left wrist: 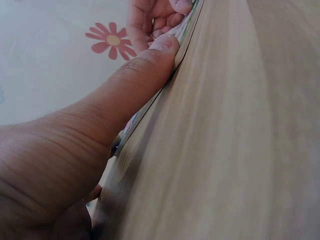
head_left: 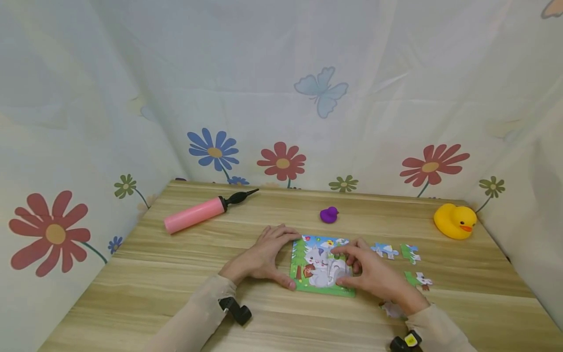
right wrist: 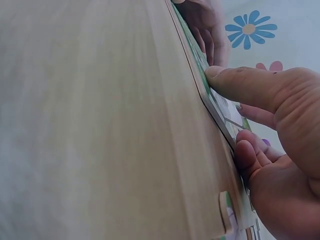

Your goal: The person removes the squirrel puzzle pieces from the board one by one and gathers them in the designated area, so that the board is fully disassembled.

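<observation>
A jigsaw puzzle board (head_left: 324, 291) with a grey squirrel picture lies on the wooden table. My left hand (head_left: 270, 254) is spread along its left side, the thumb straight against the near left corner and the index fingertip at the far one. Over the board's right part, my right hand (head_left: 369, 269) has thumb and index finger bent around a puzzle piece (head_left: 337, 269) in the squirrel's tail area, the other fingers curled. The right wrist view shows that thumb tip on the board's near edge (right wrist: 218, 116). Much of the right side is hidden under the hand.
Loose puzzle pieces (head_left: 385, 251) lie right of the board, one (head_left: 393, 309) partly behind my right wrist. A small purple duck (head_left: 328, 215) sits behind the board, a yellow duck (head_left: 455, 221) at the far right. A pink hand pump (head_left: 195, 215) lies at the back left.
</observation>
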### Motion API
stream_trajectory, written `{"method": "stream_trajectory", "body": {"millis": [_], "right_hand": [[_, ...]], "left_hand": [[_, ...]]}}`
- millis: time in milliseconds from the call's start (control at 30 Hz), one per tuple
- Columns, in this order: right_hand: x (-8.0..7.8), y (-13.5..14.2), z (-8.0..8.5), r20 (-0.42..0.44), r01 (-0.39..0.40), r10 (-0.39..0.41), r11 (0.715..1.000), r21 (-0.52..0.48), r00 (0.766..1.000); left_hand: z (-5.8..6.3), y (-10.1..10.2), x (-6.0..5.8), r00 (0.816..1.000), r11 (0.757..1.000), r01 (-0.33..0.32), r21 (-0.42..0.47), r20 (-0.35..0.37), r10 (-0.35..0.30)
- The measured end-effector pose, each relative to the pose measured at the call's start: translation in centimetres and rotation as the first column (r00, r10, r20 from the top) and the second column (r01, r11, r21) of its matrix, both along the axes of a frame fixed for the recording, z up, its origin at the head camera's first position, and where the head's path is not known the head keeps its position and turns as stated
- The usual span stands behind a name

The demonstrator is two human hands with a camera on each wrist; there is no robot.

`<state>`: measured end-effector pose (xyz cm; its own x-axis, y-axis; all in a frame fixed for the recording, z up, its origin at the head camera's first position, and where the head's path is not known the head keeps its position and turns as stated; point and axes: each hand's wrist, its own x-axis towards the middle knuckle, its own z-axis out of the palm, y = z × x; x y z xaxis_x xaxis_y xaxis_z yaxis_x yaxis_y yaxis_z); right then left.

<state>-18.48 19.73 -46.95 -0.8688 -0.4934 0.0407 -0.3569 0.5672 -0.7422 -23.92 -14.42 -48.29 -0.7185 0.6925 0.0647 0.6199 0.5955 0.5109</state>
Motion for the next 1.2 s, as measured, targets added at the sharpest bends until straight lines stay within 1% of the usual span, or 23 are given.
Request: {"method": "stream_trajectory", "body": {"millis": [333,633,767,967,1100,1200], "right_hand": [[-0.02,0.05,0.02,-0.026,-0.008,0.009,1.000,0.027,1.000],[-0.07,-0.08,-0.11,-0.098,-0.011,0.011,1.000,-0.002,0.995],[-0.11,-0.15,-0.10,-0.098,-0.018,0.018,1.000,0.000,0.995],[-0.10,-0.16,-0.11,-0.074,-0.019,0.020,1.000,0.007,0.997],[-0.13,-0.06,-0.07,-0.074,-0.017,0.017,1.000,-0.001,0.997],[-0.14,0.10,0.17,-0.084,-0.014,0.012,1.000,-0.027,0.996]], "left_hand": [[0.03,0.00,0.05,1.000,1.000,-0.001,0.005,0.010,0.001],[-0.20,0.03,-0.10,1.000,1.000,-0.002,0.000,0.000,0.002],[-0.12,0.01,-0.05,1.000,1.000,-0.002,0.005,0.003,0.002],[-0.06,0.01,0.00,1.000,1.000,0.000,0.009,0.003,0.000],[-0.01,0.02,0.00,1.000,1.000,0.002,0.010,0.004,-0.003],[0.00,0.02,-0.02,1.000,1.000,0.004,0.010,0.001,-0.004]]}}
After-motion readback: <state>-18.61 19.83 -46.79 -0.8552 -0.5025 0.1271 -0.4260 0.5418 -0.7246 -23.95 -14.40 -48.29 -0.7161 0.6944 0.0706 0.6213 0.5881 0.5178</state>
